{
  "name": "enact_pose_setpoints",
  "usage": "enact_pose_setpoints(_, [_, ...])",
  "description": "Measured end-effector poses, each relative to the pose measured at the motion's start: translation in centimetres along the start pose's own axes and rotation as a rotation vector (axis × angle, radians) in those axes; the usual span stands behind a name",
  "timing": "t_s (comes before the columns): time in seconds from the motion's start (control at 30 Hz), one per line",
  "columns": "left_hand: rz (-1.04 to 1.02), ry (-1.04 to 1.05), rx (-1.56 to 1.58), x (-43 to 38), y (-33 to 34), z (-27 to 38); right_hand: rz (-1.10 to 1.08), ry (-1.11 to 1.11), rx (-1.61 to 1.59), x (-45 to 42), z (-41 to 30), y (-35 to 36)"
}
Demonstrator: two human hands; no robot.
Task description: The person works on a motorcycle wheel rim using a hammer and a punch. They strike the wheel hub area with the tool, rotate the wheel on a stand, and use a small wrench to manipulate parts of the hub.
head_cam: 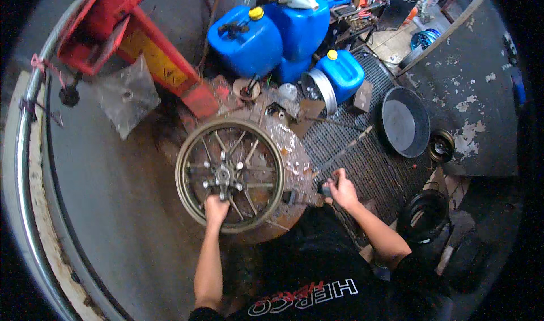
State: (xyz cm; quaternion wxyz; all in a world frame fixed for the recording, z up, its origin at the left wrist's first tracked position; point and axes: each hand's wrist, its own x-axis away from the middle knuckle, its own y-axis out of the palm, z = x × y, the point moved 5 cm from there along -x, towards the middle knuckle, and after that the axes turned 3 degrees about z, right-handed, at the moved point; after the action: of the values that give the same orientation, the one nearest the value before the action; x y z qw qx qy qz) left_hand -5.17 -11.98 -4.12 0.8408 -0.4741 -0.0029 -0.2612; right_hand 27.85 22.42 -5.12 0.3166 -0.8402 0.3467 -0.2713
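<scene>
A bronze-coloured alloy motorcycle wheel (279, 168) lies flat over a wet, stained round surface (297, 159). Several bright bolts stand around its central hub (222, 175). My left hand (216, 210) reaches over the near rim, its fingers closed around the near side of the hub area; my own knuckles hide the exact grip point. To the right, apart from the wheel, my right hand (343, 190) is raised with its fingers curled. A small dark object (326, 189) shows at those fingertips, too blurred to say whether it is held.
A red machine frame (157, 57) rises at the upper left, near a curved metal rail (25, 151). Behind the wheel stand blue plastic jerrycans (246, 44). On the right are a black basin (406, 123), a ribbed mat (340, 146) and a dark tyre (425, 214).
</scene>
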Motion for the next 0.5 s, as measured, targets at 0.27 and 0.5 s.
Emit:
enact_pose_setpoints(0.27, [0.006, -0.034, -0.055, -0.5, -0.7, 1.1, 0.268, -0.561, 0.059, -24.3, -7.6, 0.7])
enact_pose_setpoints(0.5, [-0.047, -0.192, -0.112, 0.9, -0.9, 0.1, 0.677, -1.124, 0.412, -43.3, -37.2, 3.6])
